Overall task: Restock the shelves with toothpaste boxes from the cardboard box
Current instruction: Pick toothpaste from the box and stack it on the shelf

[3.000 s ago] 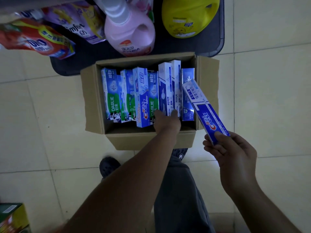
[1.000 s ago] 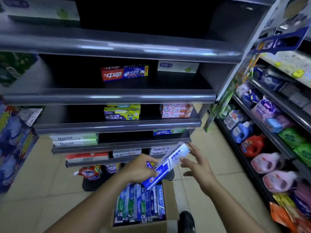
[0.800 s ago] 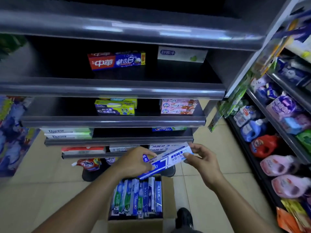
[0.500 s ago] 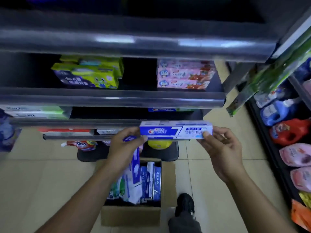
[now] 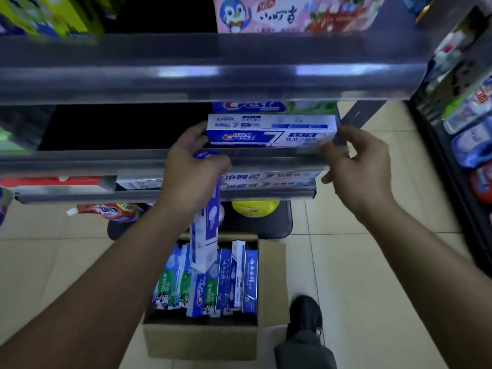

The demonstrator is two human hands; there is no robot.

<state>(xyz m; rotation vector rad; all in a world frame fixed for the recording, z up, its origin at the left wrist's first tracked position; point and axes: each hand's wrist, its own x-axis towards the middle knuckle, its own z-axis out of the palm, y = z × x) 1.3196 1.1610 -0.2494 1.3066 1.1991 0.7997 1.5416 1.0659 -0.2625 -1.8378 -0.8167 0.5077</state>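
A blue-and-white Crest toothpaste box (image 5: 269, 131) lies lengthwise at the front of a metal shelf (image 5: 111, 161), in front of another Crest box (image 5: 247, 106). My right hand (image 5: 354, 161) pinches its right end. My left hand (image 5: 191, 169) touches its left end with the fingertips while gripping a second blue toothpaste box (image 5: 205, 235), which hangs downward from the palm. On the floor below stands the open cardboard box (image 5: 202, 339) with several toothpaste boxes (image 5: 226, 280) upright inside.
The shelf above (image 5: 213, 70) overhangs close over the hands and carries pink (image 5: 292, 14) and yellow-green (image 5: 48, 17) cartons. A lower shelf holds white boxes (image 5: 266, 179). Detergent bottles (image 5: 474, 145) fill racks on the right. My shoe (image 5: 306, 312) stands beside the cardboard box.
The Crest box went from in front of the shelf edge onto the shelf, both hands still at its ends. The view has dropped closer to that shelf.
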